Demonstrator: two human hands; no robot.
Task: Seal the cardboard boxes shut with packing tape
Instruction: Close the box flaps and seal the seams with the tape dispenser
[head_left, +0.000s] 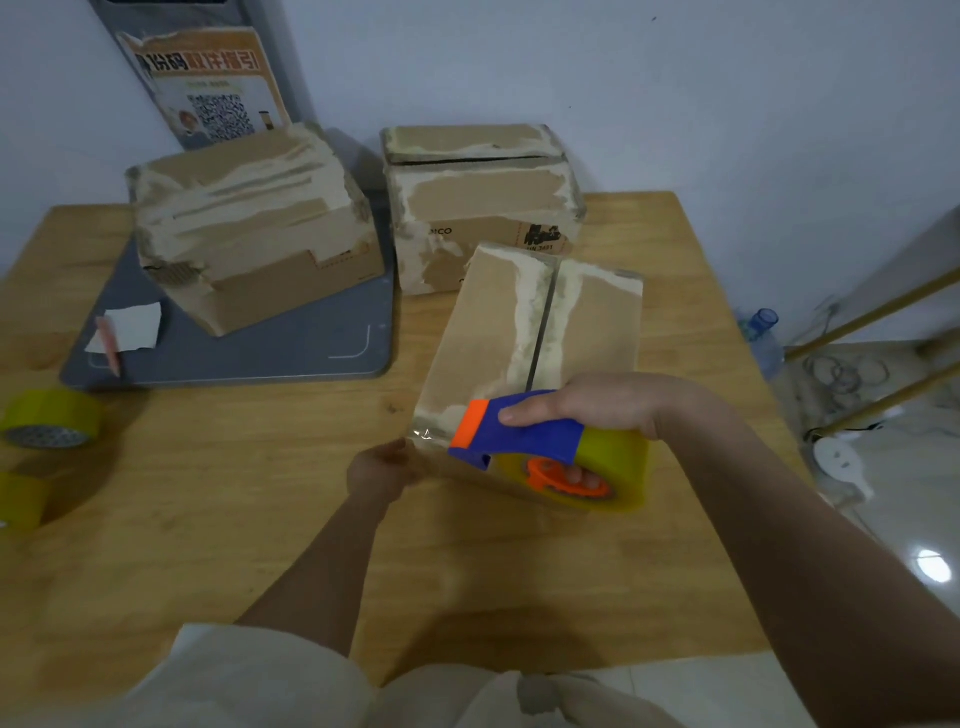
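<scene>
The near cardboard box (524, 338), scuffed brown with torn paper along its centre seam, lies on the wooden table (260, 519) before us. Our right hand (587, 405) grips a blue-and-orange plastic tape dispenser (519, 431) with a glossy yellowish roll, resting at the box's near edge. Our left hand (384, 470) pinches that near corner. Two more worn boxes (249, 228) (478, 197) stand behind, one on a grey tray (291, 353). Spare tape rolls (52, 418) lie left. Pale walls surround.
</scene>
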